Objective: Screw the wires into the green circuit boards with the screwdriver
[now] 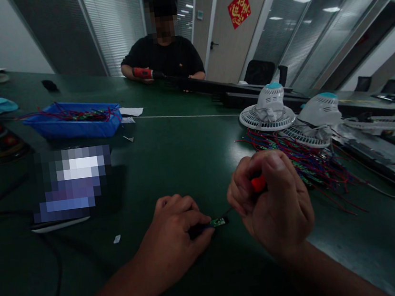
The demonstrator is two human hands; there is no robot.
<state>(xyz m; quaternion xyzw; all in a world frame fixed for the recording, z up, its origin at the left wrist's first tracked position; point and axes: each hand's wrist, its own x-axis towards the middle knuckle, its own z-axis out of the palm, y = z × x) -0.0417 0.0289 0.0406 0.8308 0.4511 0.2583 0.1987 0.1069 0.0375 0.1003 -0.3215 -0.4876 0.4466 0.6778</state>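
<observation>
- Two hands meet low over the dark green table (184, 154). Your left hand (177, 232) presses a small green circuit board (218, 222) to the surface, fingertips pinched on its near end, so only the far end of the board shows.
- Your right hand (274, 201) is clenched tight round a red-handled tool (258, 183). The fist swallows nearly all of the handle, and the thin dark shaft slanting down toward the board is hard to follow. Whether its tip touches the board cannot be told.
- A pixelated patch (72, 182) left of your hands hides whatever lies there.
- Just beyond your right hand sprawls a tangle of red and green wires (303, 163), its far end tucked under two white fans (268, 108) lying on their grilles.
- A blue tray (72, 122) holding more wires sits well apart at far left, and a black cable (55, 280) loops along the near left.
- Across the table a person in black (162, 56) grips a red power tool (143, 73).
</observation>
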